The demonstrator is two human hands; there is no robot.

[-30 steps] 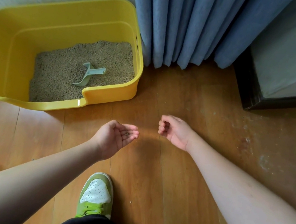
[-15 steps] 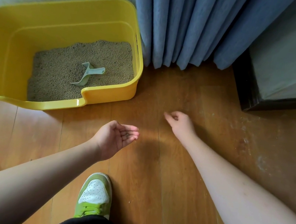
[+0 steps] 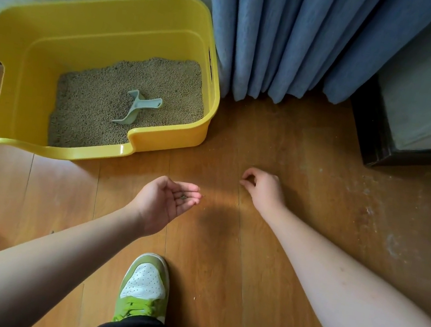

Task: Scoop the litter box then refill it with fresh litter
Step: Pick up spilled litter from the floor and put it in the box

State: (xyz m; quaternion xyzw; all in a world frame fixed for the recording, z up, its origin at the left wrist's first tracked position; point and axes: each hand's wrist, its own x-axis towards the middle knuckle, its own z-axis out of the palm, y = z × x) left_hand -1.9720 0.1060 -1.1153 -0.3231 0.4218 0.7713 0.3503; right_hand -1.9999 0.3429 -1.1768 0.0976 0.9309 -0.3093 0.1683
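Evidently gathering spilled grains, the right hand (image 3: 262, 188) pinched at the wooden floor (image 3: 304, 176) while the cupped left hand (image 3: 168, 198) held a few dark pellets (image 3: 183, 197), near the yellow plastic litter box (image 3: 110, 33) holding a pale green scoop (image 3: 135, 109).

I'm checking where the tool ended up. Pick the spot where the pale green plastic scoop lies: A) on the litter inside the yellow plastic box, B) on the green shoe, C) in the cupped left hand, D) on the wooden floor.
A: the pale green plastic scoop rests on the litter inside the yellow plastic box, untouched by either hand.
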